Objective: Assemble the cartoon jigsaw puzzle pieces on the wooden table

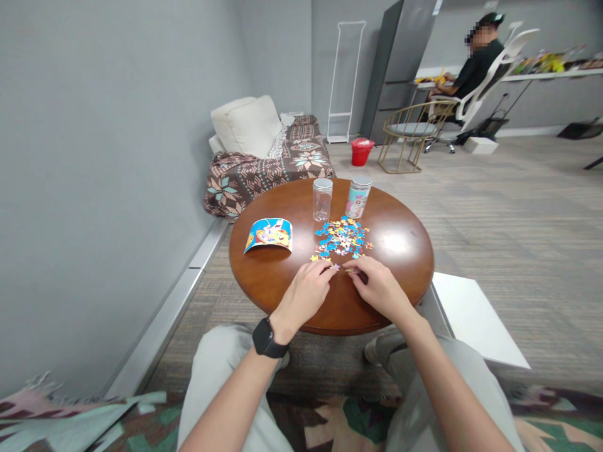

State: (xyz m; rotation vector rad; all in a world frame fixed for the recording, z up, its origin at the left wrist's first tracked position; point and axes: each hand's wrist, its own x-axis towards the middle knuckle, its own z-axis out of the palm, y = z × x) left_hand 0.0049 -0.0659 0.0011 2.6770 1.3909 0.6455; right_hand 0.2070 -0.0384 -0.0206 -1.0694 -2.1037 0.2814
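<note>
A loose pile of jigsaw puzzle pieces (343,237), mostly blue, yellow and pink, lies on the round brown table (377,295). At the pile's near edge my left hand (308,287), with a black watch on the wrist, pinches a small pale purple puzzle piece (335,267). Just to its right, my right hand (379,285) pinches another small puzzle piece (349,270), yellowish and partly hidden by the fingers. The two hands are close but apart. A curved picture sheet (269,235) with a blue cartoon print rests to the left.
Behind the pile stand a clear jar (322,202) and a printed jar (358,199), both with silver lids. A patterned sofa (282,163) and a red bin (360,152) are beyond the table. A person (475,69) sits at a far desk. A white box (475,314) is at the right.
</note>
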